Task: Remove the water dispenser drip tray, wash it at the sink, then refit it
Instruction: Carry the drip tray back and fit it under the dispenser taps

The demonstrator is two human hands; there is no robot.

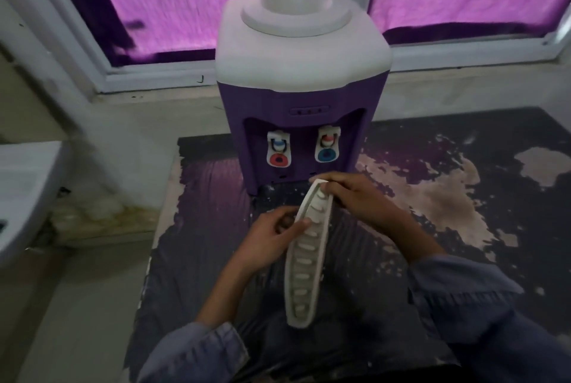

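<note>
Drip tray (304, 262) endwise in both hands' (272, 236) (355, 197) closed grip, off dispenser (301, 89).

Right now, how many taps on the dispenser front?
2: left tap above a red ring, right tap above a blue ring, both in the water dispenser recess. None seem hidden.

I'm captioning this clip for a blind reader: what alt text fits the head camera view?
Two hands hold a white slotted drip tray in front of a purple and white water dispenser on a worn dark table; the left hand grips its edge and the right hand its far end. A white sink is at left.
</note>
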